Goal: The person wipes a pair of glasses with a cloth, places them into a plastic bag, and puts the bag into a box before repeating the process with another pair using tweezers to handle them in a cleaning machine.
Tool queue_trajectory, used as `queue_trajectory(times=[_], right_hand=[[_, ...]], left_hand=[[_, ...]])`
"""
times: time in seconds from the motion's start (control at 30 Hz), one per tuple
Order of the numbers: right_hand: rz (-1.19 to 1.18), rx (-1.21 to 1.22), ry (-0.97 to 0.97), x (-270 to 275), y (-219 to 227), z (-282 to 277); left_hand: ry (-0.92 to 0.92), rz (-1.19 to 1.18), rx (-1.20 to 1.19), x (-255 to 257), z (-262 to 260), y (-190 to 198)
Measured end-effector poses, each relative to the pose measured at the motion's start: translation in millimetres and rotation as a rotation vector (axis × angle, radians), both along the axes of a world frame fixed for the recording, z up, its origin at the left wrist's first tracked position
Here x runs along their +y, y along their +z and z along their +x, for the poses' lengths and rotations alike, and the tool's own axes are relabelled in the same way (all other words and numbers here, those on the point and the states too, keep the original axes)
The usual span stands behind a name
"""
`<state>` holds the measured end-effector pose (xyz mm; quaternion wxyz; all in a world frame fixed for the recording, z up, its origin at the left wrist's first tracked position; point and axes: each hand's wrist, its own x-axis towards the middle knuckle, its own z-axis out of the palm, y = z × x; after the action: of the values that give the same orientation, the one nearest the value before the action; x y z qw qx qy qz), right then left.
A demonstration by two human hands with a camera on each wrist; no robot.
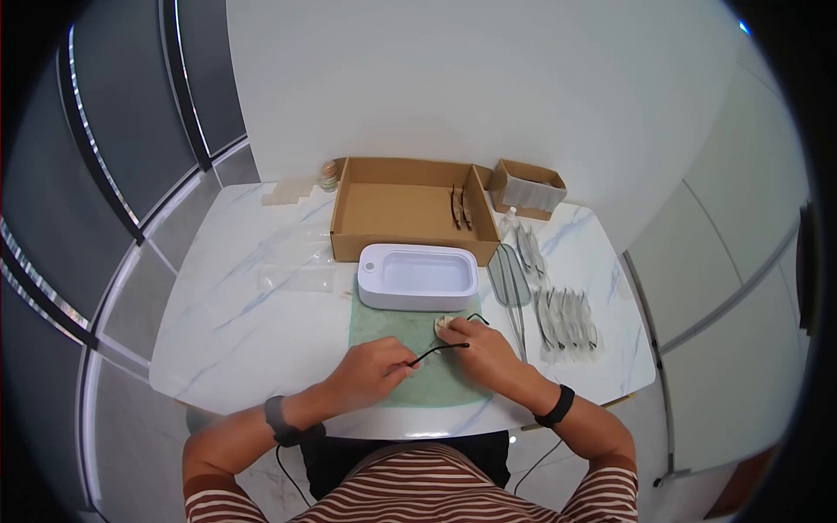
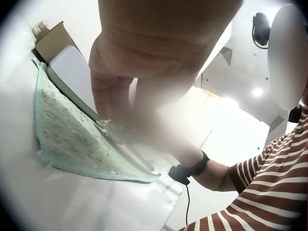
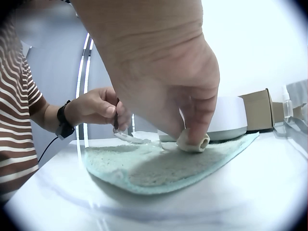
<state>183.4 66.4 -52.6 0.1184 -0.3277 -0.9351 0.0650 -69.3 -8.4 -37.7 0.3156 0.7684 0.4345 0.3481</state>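
My left hand (image 1: 380, 370) pinches the dark temple of a pair of glasses (image 1: 429, 353) low over a pale green towel (image 1: 375, 327). In the right wrist view the clear front part of the glasses (image 3: 134, 140) reaches toward my right hand (image 3: 168, 82). That hand pinches a small folded cream cloth (image 3: 192, 143) close over the towel. Another dark temple (image 1: 477, 317) shows beyond the right-hand fingers in the head view. The left wrist view is blurred about the fingertips, and the lenses are largely hidden by the hands.
Just behind the towel stands a white basin-shaped device (image 1: 418, 302). A cardboard box (image 1: 384, 205) behind it holds two pairs of glasses. At right lie a wire rack (image 1: 508, 275) and several wrapped glasses (image 1: 567, 322); a smaller box (image 1: 527, 187) stands at the back.
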Motion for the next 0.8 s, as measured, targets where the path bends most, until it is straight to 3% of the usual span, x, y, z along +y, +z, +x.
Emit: queue_trajectory(times=[0.17,0.23,0.37,0.47,0.57,0.8], right_hand=[[-0.034,0.015,0.005,-4,6,-3],[-0.013,0.101,0.14,-5,-3,-4],[-0.106,0.153,0.104,-15,16,-11],[-0.131,0.3,0.206,-30,21,-22],[-0.344,0.29,0.252,-41,10,-26],[-0.258,0.27,0.215,-43,1,-26]], left_hand=[[0.045,0.036,0.077,-1,-1,-1],[0.06,0.007,0.045,-2,1,-1],[0.075,-0.037,-0.003,-3,4,0],[0.113,0.014,0.016,-4,5,0],[0.08,0.01,0.047,-6,6,-2],[0.072,0.074,0.097,-7,4,-5]])
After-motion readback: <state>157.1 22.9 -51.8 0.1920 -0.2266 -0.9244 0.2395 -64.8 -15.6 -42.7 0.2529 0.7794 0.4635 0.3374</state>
